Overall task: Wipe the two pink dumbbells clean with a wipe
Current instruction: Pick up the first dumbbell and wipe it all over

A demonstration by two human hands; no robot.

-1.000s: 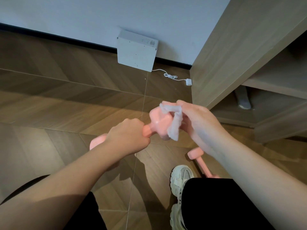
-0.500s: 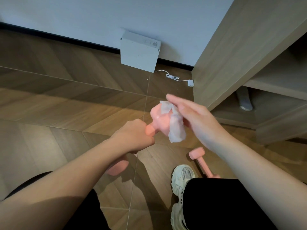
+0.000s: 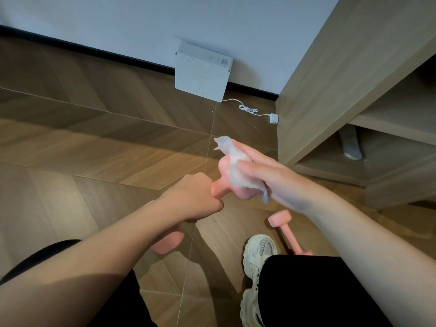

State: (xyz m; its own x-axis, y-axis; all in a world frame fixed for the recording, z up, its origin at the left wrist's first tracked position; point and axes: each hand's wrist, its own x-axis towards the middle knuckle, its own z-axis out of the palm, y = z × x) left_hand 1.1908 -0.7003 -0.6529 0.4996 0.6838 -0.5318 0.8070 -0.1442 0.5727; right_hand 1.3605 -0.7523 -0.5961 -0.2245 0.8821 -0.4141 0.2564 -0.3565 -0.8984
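Observation:
My left hand (image 3: 193, 199) grips the handle of a pink dumbbell (image 3: 245, 194) and holds it in the air, far head up. Its near head shows below my left wrist. A white wipe (image 3: 236, 166) is draped over the far head. My right hand (image 3: 271, 178) wraps that head, thumb on the near side and fingers over the top, pinching the wipe against it. The second pink dumbbell (image 3: 283, 226) lies on the wooden floor under my right forearm, partly hidden by my black trouser leg.
My pale sneaker (image 3: 259, 253) stands beside the floor dumbbell. A white box (image 3: 201, 72) leans on the wall, with a white cable and plug (image 3: 273, 118) trailing right. A wooden cabinet (image 3: 342, 79) with open shelves fills the right side.
The held dumbbell has tilted, its near head dropping below my left wrist. My right hand has slid the wipe up and over the far head.

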